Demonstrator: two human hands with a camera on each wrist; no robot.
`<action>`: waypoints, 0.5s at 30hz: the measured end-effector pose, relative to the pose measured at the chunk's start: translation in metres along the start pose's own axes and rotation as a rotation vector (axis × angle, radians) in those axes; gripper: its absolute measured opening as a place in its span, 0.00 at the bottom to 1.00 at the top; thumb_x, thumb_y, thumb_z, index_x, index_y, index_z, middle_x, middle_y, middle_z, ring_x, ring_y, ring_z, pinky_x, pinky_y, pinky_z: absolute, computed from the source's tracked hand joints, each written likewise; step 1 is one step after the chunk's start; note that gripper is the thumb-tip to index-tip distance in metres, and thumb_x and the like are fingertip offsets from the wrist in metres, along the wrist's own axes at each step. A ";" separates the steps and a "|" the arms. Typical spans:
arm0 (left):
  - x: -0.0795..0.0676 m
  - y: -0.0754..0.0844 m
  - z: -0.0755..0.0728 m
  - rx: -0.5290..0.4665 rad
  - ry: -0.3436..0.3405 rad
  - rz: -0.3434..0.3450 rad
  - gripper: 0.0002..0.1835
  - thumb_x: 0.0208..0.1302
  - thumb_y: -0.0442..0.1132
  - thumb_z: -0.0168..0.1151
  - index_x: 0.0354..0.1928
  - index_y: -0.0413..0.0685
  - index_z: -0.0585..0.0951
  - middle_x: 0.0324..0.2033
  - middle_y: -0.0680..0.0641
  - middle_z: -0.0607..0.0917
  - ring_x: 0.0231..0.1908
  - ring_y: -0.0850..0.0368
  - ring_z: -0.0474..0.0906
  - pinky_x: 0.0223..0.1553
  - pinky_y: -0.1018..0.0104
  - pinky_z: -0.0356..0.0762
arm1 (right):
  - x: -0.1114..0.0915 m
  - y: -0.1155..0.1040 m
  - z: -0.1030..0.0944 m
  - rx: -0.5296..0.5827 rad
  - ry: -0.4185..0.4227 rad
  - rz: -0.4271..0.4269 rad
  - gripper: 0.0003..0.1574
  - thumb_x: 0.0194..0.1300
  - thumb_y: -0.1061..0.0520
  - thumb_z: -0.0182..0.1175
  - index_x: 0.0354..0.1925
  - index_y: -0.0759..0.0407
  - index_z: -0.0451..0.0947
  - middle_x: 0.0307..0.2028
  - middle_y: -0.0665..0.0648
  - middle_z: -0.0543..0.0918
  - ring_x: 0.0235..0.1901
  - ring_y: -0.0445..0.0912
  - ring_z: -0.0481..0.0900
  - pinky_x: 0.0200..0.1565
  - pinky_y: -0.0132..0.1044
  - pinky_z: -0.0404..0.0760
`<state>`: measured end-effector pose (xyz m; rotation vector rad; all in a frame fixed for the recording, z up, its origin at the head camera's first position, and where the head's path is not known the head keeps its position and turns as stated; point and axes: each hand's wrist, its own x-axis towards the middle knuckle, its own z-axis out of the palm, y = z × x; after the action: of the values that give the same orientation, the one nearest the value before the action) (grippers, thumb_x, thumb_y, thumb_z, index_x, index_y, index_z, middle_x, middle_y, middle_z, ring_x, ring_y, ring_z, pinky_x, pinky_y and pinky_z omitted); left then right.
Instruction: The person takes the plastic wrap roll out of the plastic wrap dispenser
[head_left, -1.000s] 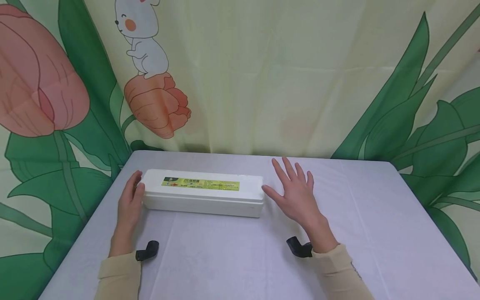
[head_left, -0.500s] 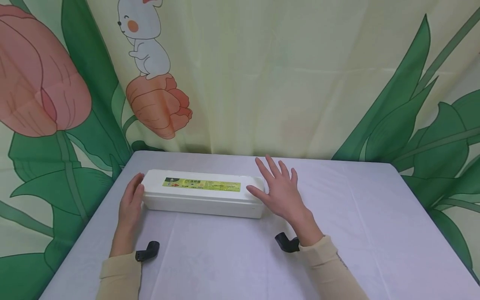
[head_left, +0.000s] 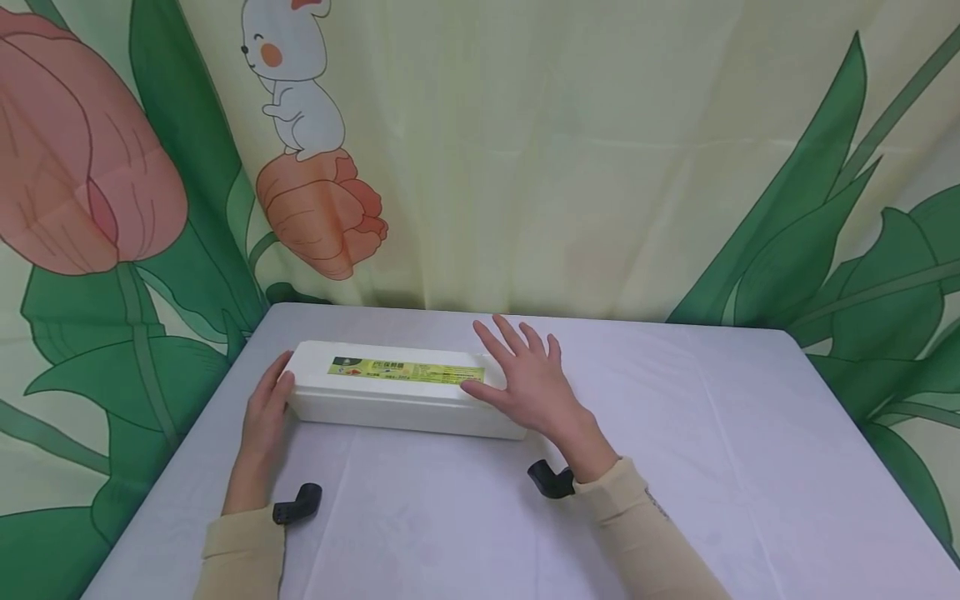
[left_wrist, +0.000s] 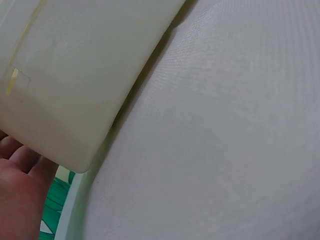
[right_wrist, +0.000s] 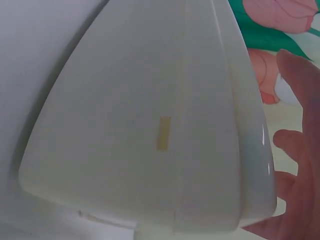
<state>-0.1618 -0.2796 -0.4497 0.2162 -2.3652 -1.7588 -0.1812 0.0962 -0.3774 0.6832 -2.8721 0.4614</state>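
A long white plastic cling film box (head_left: 405,413), with a yellow-green label (head_left: 408,372) on its lid, lies lengthwise on the table. At its left end is my left hand (head_left: 265,417), its fingers extended along that end. In the left wrist view the fingers (left_wrist: 22,160) sit right at the box edge. Spread wide, my right hand (head_left: 538,390) is over the lid's right end, overlapping it and part of the label in the head view. The right wrist view has a small tan strip (right_wrist: 164,133) on the box's side and my fingers (right_wrist: 290,142) beside the lid, holding nothing.
A white cloth covers the table (head_left: 675,450). Behind it hangs a curtain (head_left: 585,167) printed with tulips, leaves and a rabbit. Each wrist carries a small black camera mount; the right one (head_left: 551,481) is in front of the box.
My right hand has moved left, from beside the box's right end to over its lid, fingers still spread. The left hand and the box have stayed in place.
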 end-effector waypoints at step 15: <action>-0.002 -0.003 0.001 -0.046 -0.061 -0.001 0.35 0.80 0.55 0.38 0.80 0.47 0.52 0.79 0.46 0.53 0.77 0.48 0.46 0.74 0.45 0.47 | 0.009 -0.007 0.009 -0.057 -0.115 -0.043 0.56 0.61 0.23 0.59 0.79 0.38 0.56 0.77 0.51 0.58 0.72 0.61 0.58 0.62 0.69 0.63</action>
<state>-0.1596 -0.2795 -0.4531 0.1602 -2.3630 -1.8438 -0.1862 0.0837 -0.3820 0.7842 -2.9580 0.3438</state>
